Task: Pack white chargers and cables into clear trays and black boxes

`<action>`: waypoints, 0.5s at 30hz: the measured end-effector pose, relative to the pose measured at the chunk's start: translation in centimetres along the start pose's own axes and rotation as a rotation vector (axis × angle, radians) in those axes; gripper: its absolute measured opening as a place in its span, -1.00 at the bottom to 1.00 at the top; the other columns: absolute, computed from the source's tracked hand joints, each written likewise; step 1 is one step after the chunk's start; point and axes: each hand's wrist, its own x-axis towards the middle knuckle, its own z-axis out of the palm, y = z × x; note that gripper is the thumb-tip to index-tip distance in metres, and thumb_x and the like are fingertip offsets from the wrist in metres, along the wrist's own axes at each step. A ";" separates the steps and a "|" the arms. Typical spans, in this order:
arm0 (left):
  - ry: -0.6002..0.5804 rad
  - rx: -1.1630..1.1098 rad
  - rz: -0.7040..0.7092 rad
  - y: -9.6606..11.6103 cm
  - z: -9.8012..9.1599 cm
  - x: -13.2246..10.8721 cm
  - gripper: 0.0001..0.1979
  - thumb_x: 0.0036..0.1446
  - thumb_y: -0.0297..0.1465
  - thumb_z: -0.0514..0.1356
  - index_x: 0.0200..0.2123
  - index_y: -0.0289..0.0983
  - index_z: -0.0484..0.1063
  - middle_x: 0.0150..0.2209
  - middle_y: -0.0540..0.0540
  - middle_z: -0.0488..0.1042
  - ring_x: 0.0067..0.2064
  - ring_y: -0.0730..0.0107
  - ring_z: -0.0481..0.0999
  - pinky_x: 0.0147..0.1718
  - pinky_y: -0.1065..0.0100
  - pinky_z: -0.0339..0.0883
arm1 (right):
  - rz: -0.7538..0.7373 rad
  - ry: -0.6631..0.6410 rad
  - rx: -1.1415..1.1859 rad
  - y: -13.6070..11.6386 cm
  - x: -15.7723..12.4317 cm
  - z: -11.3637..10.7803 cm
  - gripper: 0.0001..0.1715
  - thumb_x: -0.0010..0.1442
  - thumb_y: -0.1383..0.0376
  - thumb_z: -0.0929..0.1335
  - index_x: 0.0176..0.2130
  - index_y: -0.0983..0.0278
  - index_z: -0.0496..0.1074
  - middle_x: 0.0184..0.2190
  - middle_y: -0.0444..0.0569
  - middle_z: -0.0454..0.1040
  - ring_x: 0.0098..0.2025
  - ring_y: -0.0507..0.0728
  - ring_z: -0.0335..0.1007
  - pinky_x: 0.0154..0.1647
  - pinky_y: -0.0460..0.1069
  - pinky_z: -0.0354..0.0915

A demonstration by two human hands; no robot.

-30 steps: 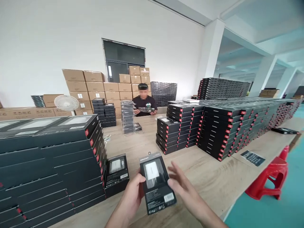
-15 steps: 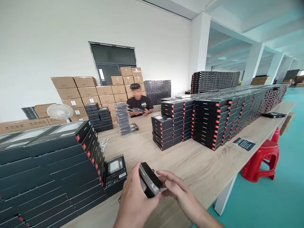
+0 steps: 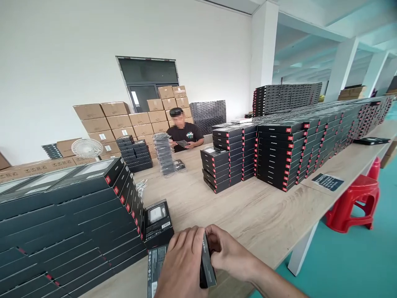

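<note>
My left hand (image 3: 182, 265) grips a slim black product box (image 3: 207, 267), turned edge-on towards me, low in the middle of the view. My right hand (image 3: 228, 252) pinches the same box at its upper right edge. Another black box with a white charger behind its window (image 3: 157, 221) leans against the big stack on my left. A flat black sleeve (image 3: 155, 265) lies on the wooden table (image 3: 263, 215) just under my left hand.
A tall stack of black boxes (image 3: 71, 223) fills the left. Long rows of black boxes with red tabs (image 3: 294, 145) run along the right. A person in a black shirt (image 3: 183, 134) sits at the far end. Cardboard cartons (image 3: 124, 124), a fan (image 3: 87, 148), red stools (image 3: 353, 203).
The box showed its window face up a second ago; it is turned on edge now and held lower. My right hand went from open beside it to pinching it.
</note>
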 end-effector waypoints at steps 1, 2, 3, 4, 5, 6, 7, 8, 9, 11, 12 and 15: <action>0.001 0.003 0.003 0.0 0.1 -0.1 -0.18 -0.30 -0.53 0.18 0.18 -0.28 0.26 0.11 -0.31 0.46 0.09 -0.18 0.42 0.08 -0.05 0.16 | 0.000 0.024 -0.008 0.0 0.1 0.2 -0.61 -0.25 0.51 0.26 -0.32 0.26 0.34 -0.43 -0.20 0.41 -0.32 0.06 0.35 -0.32 -0.09 0.21; 0.005 0.003 0.000 0.1 0.2 -0.2 -0.17 -0.30 -0.53 0.18 0.18 -0.28 0.26 0.11 -0.31 0.45 0.10 -0.18 0.41 0.10 -0.06 0.16 | -0.001 0.042 -0.013 0.0 0.2 0.4 -0.62 -0.26 0.50 0.25 -0.34 0.26 0.33 -0.44 -0.20 0.39 -0.33 0.06 0.34 -0.34 -0.09 0.20; 0.010 -0.002 -0.009 0.1 0.3 -0.3 -0.19 -0.29 -0.53 0.18 0.18 -0.27 0.26 0.11 -0.30 0.46 0.11 -0.17 0.41 0.10 -0.06 0.15 | -0.003 0.051 -0.012 0.0 0.2 0.6 -0.64 -0.26 0.49 0.23 -0.36 0.25 0.32 -0.44 -0.20 0.38 -0.33 0.06 0.33 -0.36 -0.10 0.17; 0.013 -0.010 -0.020 0.2 0.2 -0.3 -0.20 -0.27 -0.53 0.18 0.18 -0.25 0.26 0.11 -0.29 0.46 0.10 -0.15 0.42 0.10 -0.06 0.16 | -0.006 0.055 -0.004 0.0 0.3 0.6 -0.65 -0.26 0.47 0.22 -0.36 0.25 0.32 -0.45 -0.19 0.37 -0.34 0.06 0.31 -0.38 -0.10 0.15; 0.014 -0.020 -0.034 0.2 0.1 -0.3 -0.22 -0.24 -0.53 0.17 0.18 -0.24 0.25 0.10 -0.28 0.46 0.10 -0.13 0.42 0.10 -0.06 0.17 | -0.009 0.053 0.010 0.1 0.3 0.7 -0.65 -0.25 0.45 0.21 -0.36 0.25 0.33 -0.45 -0.19 0.36 -0.36 0.05 0.30 -0.41 -0.10 0.13; 0.013 -0.030 -0.049 0.2 0.0 -0.4 -0.24 -0.21 -0.53 0.17 0.18 -0.23 0.25 0.09 -0.27 0.47 0.10 -0.11 0.43 0.10 -0.06 0.18 | -0.009 0.045 0.026 0.2 0.4 0.7 -0.66 -0.23 0.44 0.21 -0.35 0.25 0.33 -0.46 -0.18 0.36 -0.38 0.05 0.28 -0.42 -0.11 0.12; 0.010 -0.039 -0.061 0.3 -0.1 -0.4 -0.26 -0.19 -0.52 0.17 0.18 -0.22 0.24 0.08 -0.26 0.47 0.10 -0.10 0.43 0.10 -0.06 0.18 | -0.008 0.039 0.040 0.3 0.4 0.6 -0.67 -0.22 0.42 0.21 -0.35 0.25 0.34 -0.46 -0.18 0.37 -0.39 0.04 0.26 -0.44 -0.11 0.11; 0.006 -0.047 -0.070 0.3 -0.2 -0.5 -0.26 -0.18 -0.51 0.18 0.18 -0.21 0.23 0.08 -0.26 0.46 0.11 -0.09 0.42 0.11 -0.06 0.19 | -0.009 0.046 0.044 0.4 0.4 0.6 -0.69 -0.21 0.41 0.21 -0.36 0.25 0.34 -0.47 -0.18 0.36 -0.41 0.04 0.24 -0.44 -0.11 0.11; 0.005 -0.054 -0.081 0.2 -0.2 -0.6 -0.25 -0.18 -0.50 0.19 0.19 -0.21 0.22 0.10 -0.26 0.44 0.12 -0.08 0.41 0.11 -0.05 0.21 | -0.006 0.066 0.042 0.5 0.4 0.5 -0.72 -0.20 0.40 0.22 -0.37 0.25 0.33 -0.49 -0.19 0.35 -0.43 0.04 0.22 -0.45 -0.11 0.11; 0.016 -0.054 -0.115 0.1 0.0 -0.9 -0.23 -0.18 -0.48 0.21 0.20 -0.22 0.19 0.15 -0.28 0.39 0.16 -0.08 0.38 0.10 -0.03 0.25 | 0.011 0.117 0.029 0.8 0.4 0.3 -0.78 -0.17 0.40 0.22 -0.41 0.25 0.32 -0.52 -0.20 0.30 -0.45 0.03 0.20 -0.46 -0.11 0.11; 0.027 -0.046 -0.130 0.0 0.2 -1.0 -0.22 -0.19 -0.47 0.21 0.20 -0.22 0.18 0.17 -0.28 0.36 0.18 -0.07 0.37 0.10 -0.02 0.27 | 0.018 0.139 0.019 0.9 0.5 0.2 -0.78 -0.15 0.40 0.23 -0.39 0.25 0.32 -0.52 -0.20 0.29 -0.46 0.03 0.21 -0.47 -0.11 0.12; 0.102 0.019 -0.161 -0.6 1.0 -1.6 -0.21 -0.18 -0.47 0.22 0.21 -0.24 0.16 0.19 -0.29 0.31 0.20 -0.07 0.34 0.11 -0.01 0.29 | -0.049 0.203 -0.085 1.6 0.5 -0.2 -0.52 -0.08 0.44 0.24 -0.10 0.24 0.34 -0.32 -0.11 0.40 -0.39 0.06 0.32 -0.43 -0.08 0.23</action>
